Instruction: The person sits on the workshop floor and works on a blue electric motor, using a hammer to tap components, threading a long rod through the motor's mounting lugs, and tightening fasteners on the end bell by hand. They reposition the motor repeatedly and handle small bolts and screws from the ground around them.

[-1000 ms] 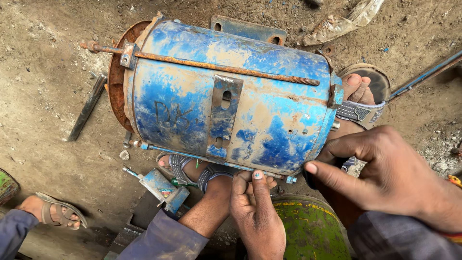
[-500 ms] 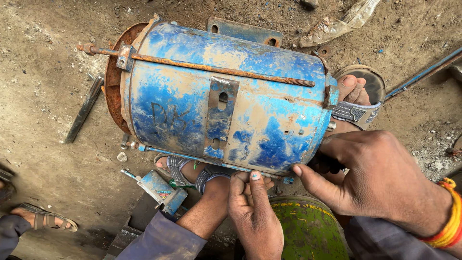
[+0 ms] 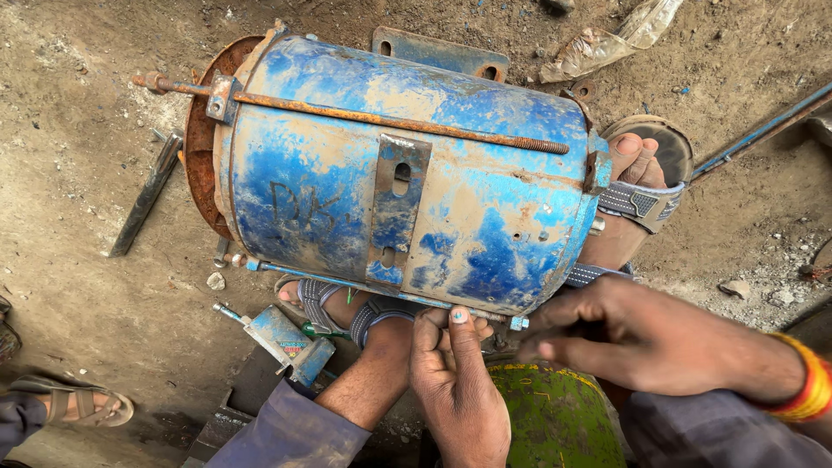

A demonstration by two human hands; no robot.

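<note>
Peeking in at far left edge, sandalled foot (image 3: pixel 74 403), mostly cut off. Lying on dirt nearby, dark flat metal bar (image 3: pixel 146 195). Filling the middle, big blue rust-streaked metal cylinder casing (image 3: pixel 390 186), on its side, rusty end plate half hidden behind its left end. Running along its lower edge, thin blue threaded rod (image 3: pixel 364 290), partly masked by fingers. Below, small blue box-shaped tool (image 3: pixel 282 344). Left hand (image 3: pixel 455 390) pressing fingertips up against the rod, not wrapped around anything. Right hand (image 3: pixel 646 342) pinching at the rod's nut end (image 3: pixel 518 323); exact hold shadowed, impossible to tell. Behind the casing's right end, another sandalled foot (image 3: pixel 637 186), half hidden.
</note>
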